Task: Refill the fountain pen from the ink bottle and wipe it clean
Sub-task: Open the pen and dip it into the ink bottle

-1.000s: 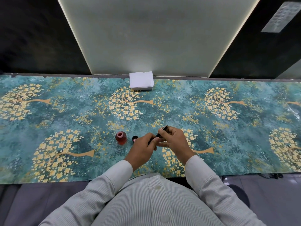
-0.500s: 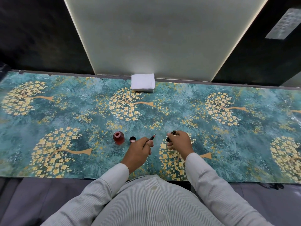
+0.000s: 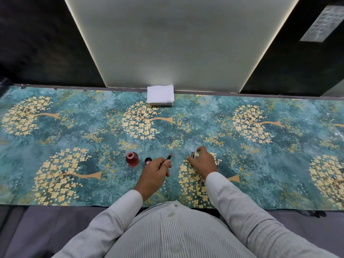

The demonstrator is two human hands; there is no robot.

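Note:
My left hand (image 3: 156,169) grips the fountain pen's front part (image 3: 169,157), a thin dark piece with a red section that points up and to the right. My right hand (image 3: 203,162) rests low on the table with its fingers spread, and the pen's black barrel (image 3: 192,155) lies on the cloth at its fingertips. The small round ink bottle (image 3: 132,158) of red ink stands open to the left of my left hand. Its black cap (image 3: 148,160) lies upturned between the bottle and my left hand.
A stack of white tissues (image 3: 160,94) sits at the table's far edge against the pale wall panel. A teal cloth with golden trees (image 3: 74,131) covers the table. Its near edge runs just in front of my body.
The pen came apart as my hands moved away from each other. My right hand has lowered the barrel onto the cloth and its fingers have spread; my left hand keeps the front part.

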